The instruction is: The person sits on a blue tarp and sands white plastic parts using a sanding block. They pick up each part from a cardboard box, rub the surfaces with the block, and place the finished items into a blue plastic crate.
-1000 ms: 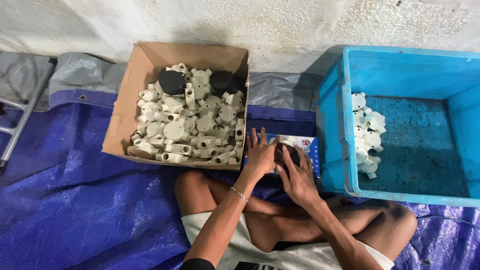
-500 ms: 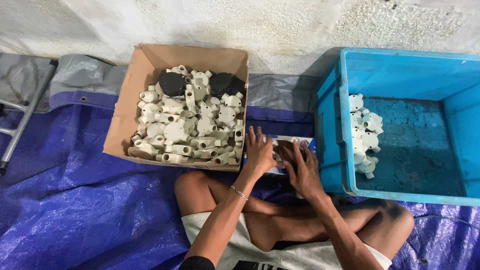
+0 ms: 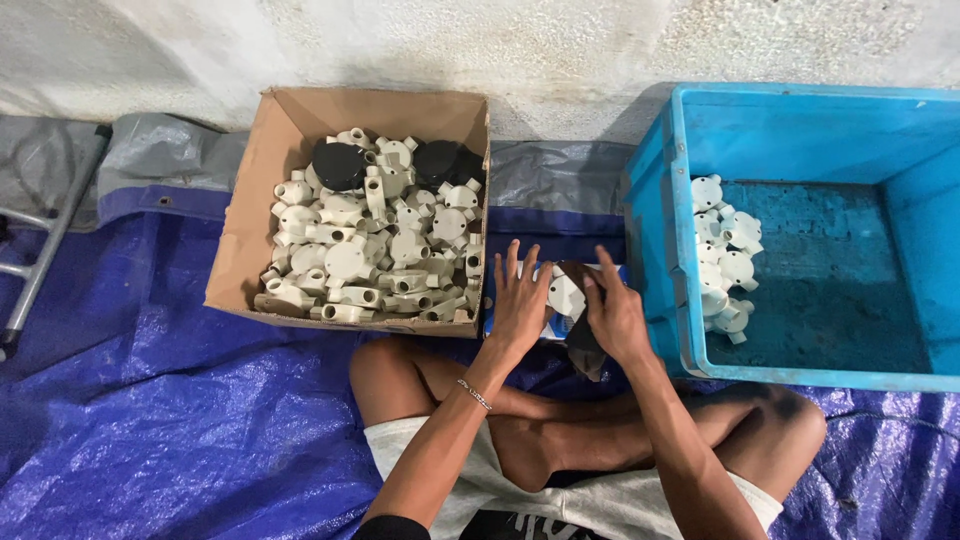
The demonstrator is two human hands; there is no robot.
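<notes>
A white fitting [image 3: 566, 296] is being held between the two hands, just in front of the crossed legs [image 3: 560, 430], in the gap between the box [image 3: 245, 250] and the crate [image 3: 655, 200]. The left hand [image 3: 520, 300] is being pressed against the fitting's left side with its fingers spread wide and pointing away from the body; a thin bracelet [image 3: 474, 394] is being worn on that wrist. The right hand [image 3: 615, 315] is being closed over the fitting's right side, and a dark piece [image 3: 582, 350] is being covered by its palm; whether that piece is being gripped cannot be told. A blue-and-white packet [image 3: 545, 325] is partly being hidden under the hands.

The cardboard box, at the left, is being filled almost to its rim by white fittings [image 3: 370, 250], with two black discs [image 3: 340, 165] lying on top near its far wall. A small heap of fittings [image 3: 725, 260] is being kept at the left wall of the blue crate. Everything is being carried by a blue tarp [image 3: 150, 420], with a metal frame [image 3: 40, 250] lying at its far left.
</notes>
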